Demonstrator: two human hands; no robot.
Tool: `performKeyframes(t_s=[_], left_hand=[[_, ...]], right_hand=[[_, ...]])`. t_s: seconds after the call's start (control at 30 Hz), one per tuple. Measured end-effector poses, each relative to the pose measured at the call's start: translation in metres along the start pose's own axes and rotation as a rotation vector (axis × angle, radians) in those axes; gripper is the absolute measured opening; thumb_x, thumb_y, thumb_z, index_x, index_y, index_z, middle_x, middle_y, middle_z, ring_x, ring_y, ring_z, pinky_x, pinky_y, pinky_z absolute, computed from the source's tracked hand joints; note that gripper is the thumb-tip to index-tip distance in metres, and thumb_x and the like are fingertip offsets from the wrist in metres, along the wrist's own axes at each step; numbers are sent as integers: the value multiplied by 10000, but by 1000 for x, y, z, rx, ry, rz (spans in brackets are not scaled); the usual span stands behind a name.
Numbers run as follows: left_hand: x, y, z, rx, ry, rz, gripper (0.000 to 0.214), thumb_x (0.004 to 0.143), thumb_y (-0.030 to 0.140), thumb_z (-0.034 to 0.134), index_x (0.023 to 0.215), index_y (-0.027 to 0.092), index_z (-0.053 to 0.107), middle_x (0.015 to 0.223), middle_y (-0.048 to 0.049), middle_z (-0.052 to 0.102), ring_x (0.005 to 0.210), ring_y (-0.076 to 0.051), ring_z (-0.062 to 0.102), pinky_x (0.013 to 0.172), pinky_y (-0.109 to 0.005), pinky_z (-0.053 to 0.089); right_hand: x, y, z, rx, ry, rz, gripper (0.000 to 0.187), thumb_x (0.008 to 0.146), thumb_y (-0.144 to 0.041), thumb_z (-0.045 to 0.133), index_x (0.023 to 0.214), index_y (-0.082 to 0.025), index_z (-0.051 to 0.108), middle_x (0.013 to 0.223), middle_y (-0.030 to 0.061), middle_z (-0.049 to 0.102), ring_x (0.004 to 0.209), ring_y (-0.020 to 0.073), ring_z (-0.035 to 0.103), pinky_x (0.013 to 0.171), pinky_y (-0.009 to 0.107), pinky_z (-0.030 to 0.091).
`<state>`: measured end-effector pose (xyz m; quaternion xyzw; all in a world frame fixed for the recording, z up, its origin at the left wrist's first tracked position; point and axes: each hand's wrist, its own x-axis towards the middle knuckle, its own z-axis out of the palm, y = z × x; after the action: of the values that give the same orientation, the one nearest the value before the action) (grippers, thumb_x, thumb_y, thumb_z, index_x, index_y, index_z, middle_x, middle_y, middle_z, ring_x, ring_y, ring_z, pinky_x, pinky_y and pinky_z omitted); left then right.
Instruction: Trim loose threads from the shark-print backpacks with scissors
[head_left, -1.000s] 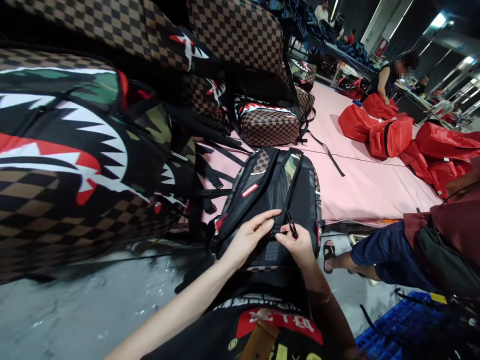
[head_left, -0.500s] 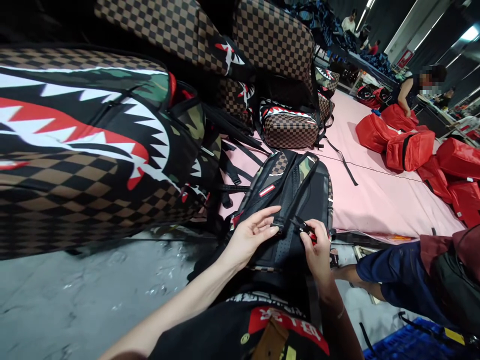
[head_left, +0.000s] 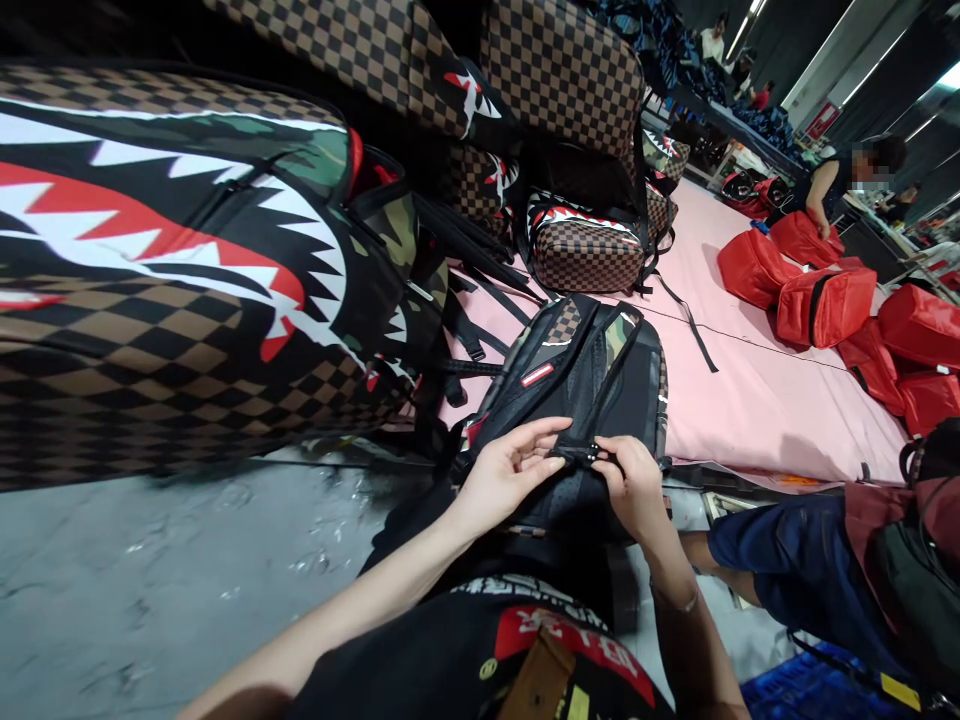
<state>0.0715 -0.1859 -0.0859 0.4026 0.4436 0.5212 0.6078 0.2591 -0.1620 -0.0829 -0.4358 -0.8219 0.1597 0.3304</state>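
A black backpack [head_left: 637, 370] with checkered and camouflage patches lies with its strap side up at the near edge of the pink table, in front of my body. Over its lower half, a small black buckle [head_left: 581, 453] on a thin strap spans the gap between my hands. My left hand [head_left: 517, 470] is closed with thumb and fingers on the buckle's left end. From the other side, my right hand [head_left: 632, 480] pinches its right end. The two halves appear to meet; whether they are locked together I cannot tell.
A large checkered backpack with a shark-mouth print [head_left: 172, 270] fills the left. More checkered bags [head_left: 585, 260] are piled behind. Red bags [head_left: 825, 300] lie on the pink table [head_left: 735, 400] at right, where a co-worker [head_left: 825, 185] handles one. Another person's legs [head_left: 787, 550] stand close at right.
My right hand has moved left, bringing its buckle half up to the one in my left hand. My left hand stays nearly in place. The view has shifted slightly.
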Motion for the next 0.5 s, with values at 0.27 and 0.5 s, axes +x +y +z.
performKeyframes(t_s=[0.27,0.5], left_hand=[[0,-1,-1,89,24,24,465,644,345,724,1073,188,638,955,-55,673,918,-216,608,813,-304,505],[3,0,-4,-70,-4,-11,468,638,281,751,1081,200,622,874,-25,673,835,-170,625,794,-264,508]], right_hand=[[6,2,-4,-108,-76,-79,194,905,-208,453,987,-182,627,910,75,653,835,195,568,770,346,450],[2,2,4,115,-1,51,166,871,-206,471,928,-179,625,846,54,645,795,176,568,737,312,449]])
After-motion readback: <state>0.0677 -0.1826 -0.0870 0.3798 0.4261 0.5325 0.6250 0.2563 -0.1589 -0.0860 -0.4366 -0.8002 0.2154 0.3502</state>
